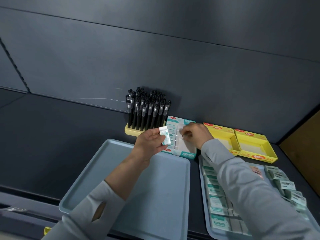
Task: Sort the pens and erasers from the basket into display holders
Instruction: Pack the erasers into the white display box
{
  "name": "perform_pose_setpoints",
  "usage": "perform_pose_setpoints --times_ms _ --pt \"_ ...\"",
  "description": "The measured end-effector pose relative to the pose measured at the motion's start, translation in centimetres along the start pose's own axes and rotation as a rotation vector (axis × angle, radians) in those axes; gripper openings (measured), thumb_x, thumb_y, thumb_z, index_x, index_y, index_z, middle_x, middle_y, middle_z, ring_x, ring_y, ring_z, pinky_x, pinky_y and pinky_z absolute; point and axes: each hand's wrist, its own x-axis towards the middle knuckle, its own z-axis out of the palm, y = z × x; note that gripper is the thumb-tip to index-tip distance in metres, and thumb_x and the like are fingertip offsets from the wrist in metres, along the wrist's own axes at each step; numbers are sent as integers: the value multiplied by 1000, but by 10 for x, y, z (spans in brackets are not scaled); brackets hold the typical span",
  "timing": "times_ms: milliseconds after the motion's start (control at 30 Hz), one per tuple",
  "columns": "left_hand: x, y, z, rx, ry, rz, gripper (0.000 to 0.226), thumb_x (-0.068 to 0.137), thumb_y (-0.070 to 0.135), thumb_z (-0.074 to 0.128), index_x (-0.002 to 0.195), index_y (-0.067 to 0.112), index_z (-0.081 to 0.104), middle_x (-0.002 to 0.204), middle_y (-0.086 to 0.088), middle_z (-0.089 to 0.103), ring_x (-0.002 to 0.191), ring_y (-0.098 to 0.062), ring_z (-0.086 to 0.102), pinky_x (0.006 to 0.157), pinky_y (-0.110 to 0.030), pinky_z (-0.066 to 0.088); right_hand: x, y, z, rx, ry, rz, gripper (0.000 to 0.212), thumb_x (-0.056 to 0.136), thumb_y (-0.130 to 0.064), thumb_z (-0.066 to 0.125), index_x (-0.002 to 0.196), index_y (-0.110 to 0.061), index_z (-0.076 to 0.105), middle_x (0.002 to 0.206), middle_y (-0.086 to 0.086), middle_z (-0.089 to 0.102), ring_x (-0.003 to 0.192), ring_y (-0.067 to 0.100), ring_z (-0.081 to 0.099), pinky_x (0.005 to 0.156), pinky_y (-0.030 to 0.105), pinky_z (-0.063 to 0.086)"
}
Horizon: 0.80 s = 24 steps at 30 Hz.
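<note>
Holding a small eraser [165, 138] in a white and green wrapper, the left hand [150, 143] hovers over the far edge of the left tray [155, 187]. The thumb and the curled fingers pinch the eraser at its lower part, and it stands almost upright above the palm. It is just beside the left side of the white display box [187, 150], a little above it.

The right hand [196, 134] reaches into this white display box from the right. Its fingers are bent down and the tips are close together inside the box, near thin dividers. I cannot tell if they pinch something, because the spot is small and blurred. Some wrapped erasers seem to stand already in the left part of the box.

To the left of the box, touching the far wall, the black pens [147, 108] stand upright and close together in the yellow pen holder [130, 132]. To the right of the box there are two yellow boxes [254, 148] side by side, both open at the top.

On the near right lies the right tray [204, 196], and the loose erasers [216, 207] are in it in rows and in a small heap at the right side. The right forearm in a grey sleeve crosses over this tray. All these things rest on a dark shelf [52, 144].
</note>
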Motion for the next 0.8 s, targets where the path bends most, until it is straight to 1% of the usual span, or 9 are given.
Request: perform_pose_setpoints --times_ms 67,133,200,267,367,433,500,600,800 --pt "2 -1 1 -6 -11 3 23 92 -2 58 114 4 57 112 -19 67 103 -31 66 80 -29 58 -1 -4 -5 122 31 18 18 87 -11 66 100 -17 76 106 -2 73 92 16 66 87 25 49" --pt "4 -3 4 -14 -15 13 25 91 -2 60 116 3 58 107 -17 67 98 -28 67 80 -28 58 -7 -17 -15 497 32 78 10 91 -20 65 92 -18 75 90 -4 74 78 10 65 79 27 52" --pt "7 -4 7 -15 -14 24 28 90 -3 61 117 1 57 101 -13 67 91 -23 67 79 -26 58 -16 -32 -23 851 -96 127 14 93 -23 63 90 -13 71 76 -4 70 67 5 62 68 24 52" --pt "9 -5 10 3 -11 33 29 90 -3 62 118 1 56 102 -13 66 89 -20 66 79 -26 57 -23 -39 -25 947 -195 114 8 91 -17 66 89 -11 69 68 -6 66 60 1 60 60 17 51" --pt "15 -9 11 140 -3 138 27 88 -1 64 115 3 58 102 -15 67 89 -20 65 79 -22 56 -25 -34 -28 1009 -140 142 9 91 -10 65 83 -14 64 60 -10 63 55 1 58 53 16 49" --pt "18 -13 8 371 19 312 25 87 1 66 110 8 61 94 -6 68 88 -16 65 82 -21 54 -23 -23 -32 921 -24 179 12 92 -13 64 81 -18 62 61 -8 62 57 6 57 51 18 48" --pt "21 -17 5 677 40 477 25 86 7 68 110 14 65 100 1 69 96 -14 64 91 -28 51 -22 -8 -35 647 61 189 4 92 -18 65 91 -20 67 74 0 65 65 13 56 58 25 50" --pt "21 -24 1 1080 3 650 27 88 20 66 115 16 67 115 -1 66 111 -18 57 96 -29 41 -24 3 -39 297 -13 170 15 92 -21 64 104 -21 72 93 2 69 80 19 60 78 33 53" --pt "23 -39 -6 1423 -134 719 46 93 39 58 129 12 59 136 0 55 142 -16 25 113 -20 14 -24 -8 -29 102 -78 51 12 83 -12 68 78 -23 67 81 -4 68 81 20 61 75 28 47"
